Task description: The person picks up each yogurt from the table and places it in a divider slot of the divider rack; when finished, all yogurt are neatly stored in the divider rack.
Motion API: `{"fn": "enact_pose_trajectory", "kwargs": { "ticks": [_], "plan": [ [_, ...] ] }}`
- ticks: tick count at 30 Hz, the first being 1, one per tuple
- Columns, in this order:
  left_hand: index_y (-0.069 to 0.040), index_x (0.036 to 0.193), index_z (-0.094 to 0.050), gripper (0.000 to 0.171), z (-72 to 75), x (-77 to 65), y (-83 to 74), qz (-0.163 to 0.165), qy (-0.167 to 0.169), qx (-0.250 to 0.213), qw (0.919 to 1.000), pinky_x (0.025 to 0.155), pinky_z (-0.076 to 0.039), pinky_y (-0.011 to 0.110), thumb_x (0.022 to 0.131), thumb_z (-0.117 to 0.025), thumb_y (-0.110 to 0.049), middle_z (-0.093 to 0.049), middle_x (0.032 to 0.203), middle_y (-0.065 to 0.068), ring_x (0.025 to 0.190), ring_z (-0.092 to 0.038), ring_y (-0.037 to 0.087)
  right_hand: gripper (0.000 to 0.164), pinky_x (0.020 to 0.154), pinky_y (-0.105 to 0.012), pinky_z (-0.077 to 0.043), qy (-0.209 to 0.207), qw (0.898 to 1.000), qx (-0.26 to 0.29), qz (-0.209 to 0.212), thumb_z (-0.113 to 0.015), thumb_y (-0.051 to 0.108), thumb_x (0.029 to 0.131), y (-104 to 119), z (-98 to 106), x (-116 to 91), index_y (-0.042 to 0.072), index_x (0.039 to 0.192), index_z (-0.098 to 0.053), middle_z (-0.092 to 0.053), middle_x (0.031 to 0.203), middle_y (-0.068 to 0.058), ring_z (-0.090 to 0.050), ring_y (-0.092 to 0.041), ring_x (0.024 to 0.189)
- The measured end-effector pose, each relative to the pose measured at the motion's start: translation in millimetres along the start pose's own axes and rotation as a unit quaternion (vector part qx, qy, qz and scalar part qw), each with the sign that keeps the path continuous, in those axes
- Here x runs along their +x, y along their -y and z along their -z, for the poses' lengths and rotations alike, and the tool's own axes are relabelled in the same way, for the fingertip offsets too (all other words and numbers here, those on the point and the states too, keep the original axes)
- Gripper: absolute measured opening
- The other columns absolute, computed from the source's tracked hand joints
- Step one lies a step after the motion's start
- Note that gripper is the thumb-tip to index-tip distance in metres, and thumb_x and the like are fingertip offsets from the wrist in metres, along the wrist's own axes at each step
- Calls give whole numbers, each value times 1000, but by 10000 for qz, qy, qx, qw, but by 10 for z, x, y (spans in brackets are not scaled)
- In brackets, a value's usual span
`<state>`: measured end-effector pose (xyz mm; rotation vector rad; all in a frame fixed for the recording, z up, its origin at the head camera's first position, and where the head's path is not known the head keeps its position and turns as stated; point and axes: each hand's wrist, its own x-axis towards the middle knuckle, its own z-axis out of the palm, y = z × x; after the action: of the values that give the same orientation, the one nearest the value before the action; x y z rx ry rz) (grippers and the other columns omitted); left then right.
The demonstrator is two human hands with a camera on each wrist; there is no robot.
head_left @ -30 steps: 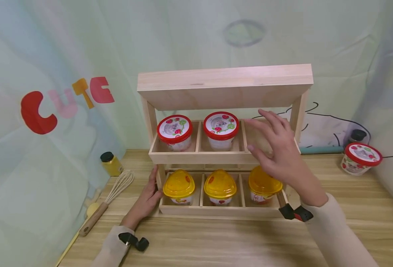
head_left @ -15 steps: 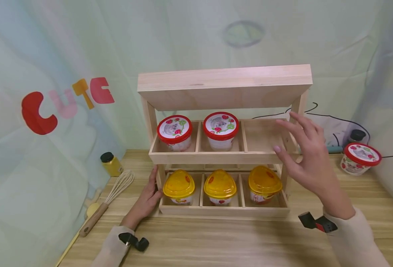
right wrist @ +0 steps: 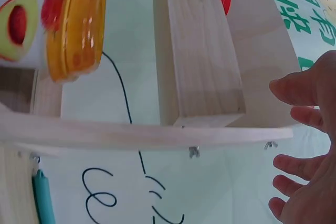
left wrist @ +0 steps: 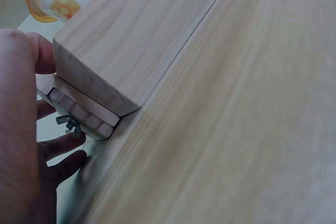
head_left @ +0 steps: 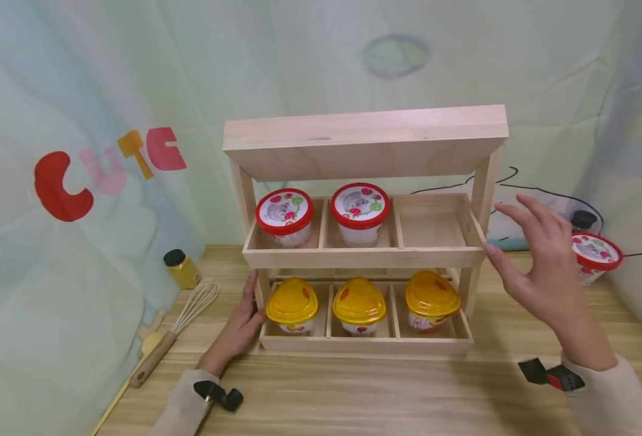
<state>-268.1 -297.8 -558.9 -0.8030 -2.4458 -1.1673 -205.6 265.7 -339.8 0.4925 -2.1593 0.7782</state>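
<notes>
A two-tier wooden display rack stands upright on the table. My left hand holds its lower left side; the left wrist view shows the thumb at the tray's corner and the fingers by a wing nut. Two red-lidded ice cream tubs fill the left and middle compartments of the upper tray; the right compartment is bare. Below, the lower tray carries several yellow-lidded tubs, one per compartment. My right hand hovers just right of the upper tray, fingers spread, holding nothing. Behind it, another red-lidded tub is partly covered.
A small yellow jar with a black lid, a whisk and a yellow-tipped stick lie on the left. Another black-lidded jar stands at the back right. A printed curtain hangs behind the rack.
My right hand has moved right, from over the bare upper compartment to outside the rack, towards the lone red-lidded tub. The left hand and the rack have stayed put.
</notes>
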Motion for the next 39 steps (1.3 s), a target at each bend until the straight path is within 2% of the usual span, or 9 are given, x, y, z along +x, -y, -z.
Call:
{"fn": "enact_pose_trajectory", "kwargs": {
  "ticks": [4,8,12,17,21,24,31,38,39],
  "plan": [
    [-15,174,-2,86,-1,-9,47,83,58,-9,9999,126,-24,24,110,-58,-33,-18,182,9,159,-36,38,68,127,-76,-15,69,9998,-38,-170,-81,7,81,-103,19,-72,8,146,-62,-46,164,-26,-33,-55,152],
    [-17,174,-1,89,2,-5,54,170,113,53,9998,127,-30,39,109,-61,-27,-18,182,9,157,-38,44,67,129,-74,-13,99,9994,-139,-295,-79,8,83,-221,21,-148,8,147,-61,-46,163,-28,-34,-55,152],
    [-17,174,-1,87,7,4,37,190,121,96,9997,126,-34,55,110,-58,-35,-18,182,10,156,-39,47,67,130,-73,-13,87,9988,-281,-400,-79,10,83,-345,17,-206,7,148,-60,-47,161,-30,-35,-56,151],
    [-16,174,-1,87,3,1,65,139,114,151,9997,125,-36,56,111,-56,-41,-19,181,13,155,-40,49,65,126,-76,-15,109,9977,-382,-548,-78,14,86,-471,24,-295,7,148,-59,-47,158,-34,-35,-59,147],
    [-16,173,0,88,6,5,40,150,119,199,9996,123,-36,62,110,-59,-30,-19,181,15,155,-41,49,63,123,-80,-15,255,9954,-523,-763,-76,16,90,-547,27,-375,8,149,-57,-44,160,-35,-32,-60,148],
    [-18,174,0,87,12,14,-43,170,70,248,9995,124,-36,58,110,-59,-28,-19,181,13,155,-41,46,61,125,-79,-13,303,9943,-599,-824,-74,17,91,-634,22,-418,7,149,-57,-43,161,-35,-33,-60,149],
    [-15,173,-6,83,31,41,-255,-411,-263,115,9987,115,-41,73,110,-57,-36,-25,176,26,149,-44,55,57,128,-75,-10,361,9921,-674,-997,-72,15,92,-851,37,-483,5,147,-59,-44,160,-37,-34,-58,151],
    [-16,174,-2,87,9,-1,-55,32,-38,363,9993,127,-32,36,110,-60,-30,-22,181,13,156,-42,39,54,121,-81,-11,371,9868,-880,-1306,-68,17,93,-1054,51,-530,6,145,-59,-40,160,-40,-29,-59,153],
    [-15,174,-2,88,9,-2,-45,46,-12,365,9993,127,-32,36,109,-60,-29,-21,181,13,156,-42,42,54,121,-81,-11,364,9862,-912,-1334,-68,18,93,-1081,56,-538,6,145,-59,-40,160,-40,-28,-59,153]
  ]
}}
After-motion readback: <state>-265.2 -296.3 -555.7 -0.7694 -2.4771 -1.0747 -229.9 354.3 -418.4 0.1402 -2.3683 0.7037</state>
